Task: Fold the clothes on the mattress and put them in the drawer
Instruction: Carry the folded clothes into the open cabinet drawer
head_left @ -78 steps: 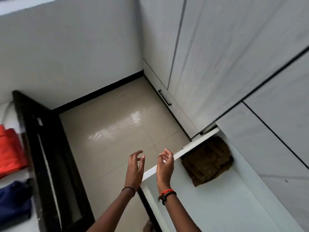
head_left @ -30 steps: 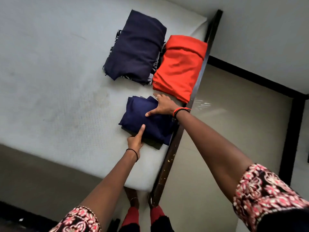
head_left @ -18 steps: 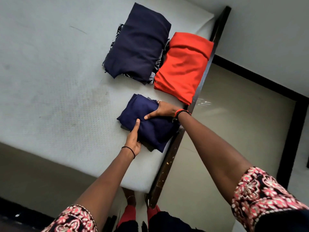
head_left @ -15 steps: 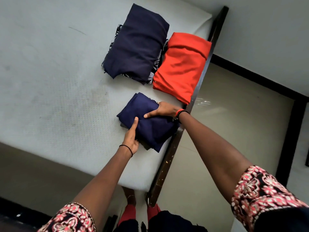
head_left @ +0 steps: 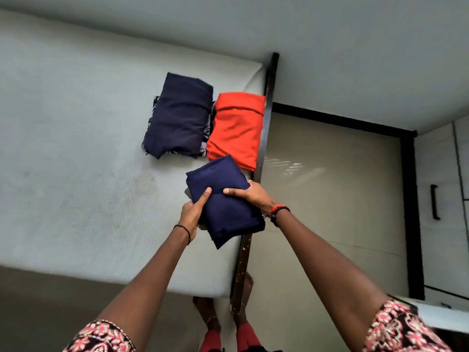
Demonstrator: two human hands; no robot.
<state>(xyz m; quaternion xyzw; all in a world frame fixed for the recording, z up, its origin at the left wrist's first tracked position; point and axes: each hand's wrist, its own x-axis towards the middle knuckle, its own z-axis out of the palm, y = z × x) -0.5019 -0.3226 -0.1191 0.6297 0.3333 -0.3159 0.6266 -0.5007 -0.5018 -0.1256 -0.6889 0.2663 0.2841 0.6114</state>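
White mattress [head_left: 76,148] fills the left of the scene and is bounded on the right by a dark bed rail [head_left: 265,128], beyond which a glossy beige floor [head_left: 330,199] and a pale wardrobe [head_left: 436,237] with a black handle [head_left: 434,201] are seen. A folded navy bundle [head_left: 225,207] is held over the near right edge of the mattress, its right corner overlapping the rail. It is gripped at its left side by the left hand [head_left: 191,215], whose thumb is laid on top while the rest is tucked beneath the cloth. Its right side is gripped by the right hand [head_left: 252,195], with the thumb stretched across the top and the fingers [head_left: 253,186] curled round the edge. Farther along the mattress, a folded orange garment [head_left: 236,128] is laid against the rail, and a dark navy folded pile [head_left: 179,115] is placed just to its left, touching it.
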